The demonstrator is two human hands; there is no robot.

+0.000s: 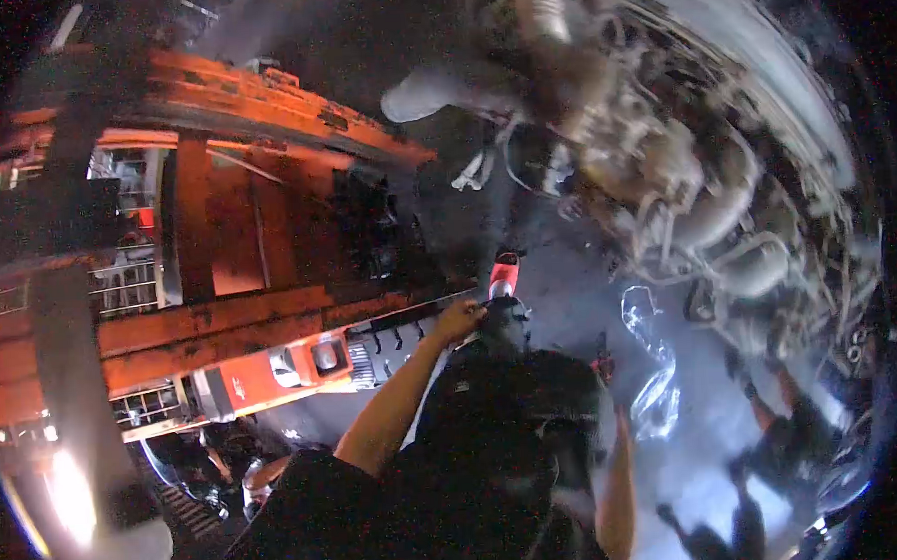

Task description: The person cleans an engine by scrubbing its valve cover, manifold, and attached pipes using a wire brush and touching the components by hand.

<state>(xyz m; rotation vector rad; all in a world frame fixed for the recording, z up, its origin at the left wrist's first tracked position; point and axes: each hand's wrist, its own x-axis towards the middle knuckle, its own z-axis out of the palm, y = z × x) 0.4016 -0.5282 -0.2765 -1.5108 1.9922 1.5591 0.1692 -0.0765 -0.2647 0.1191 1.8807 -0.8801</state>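
My left hand [460,322] is out in front of my dark-clothed body, beside the lower edge of a large orange metal frame [220,330]. Its fingers are curled closed, and what they hold, if anything, is hidden. Just beyond it on the floor is a red object with a pale end [505,275], its kind unclear. Low on the right, my right hand [619,401] hangs by my side, dark and smeared, so its fingers cannot be read. A small red item [602,365] shows close to it.
A dirty engine-like assembly [664,170] with pipes and hoses fills the upper right. Crumpled clear plastic [654,366] lies on the grey floor [570,315]. An orange case [280,371] stands at lower left. A bright lamp [74,497] glares at far left.
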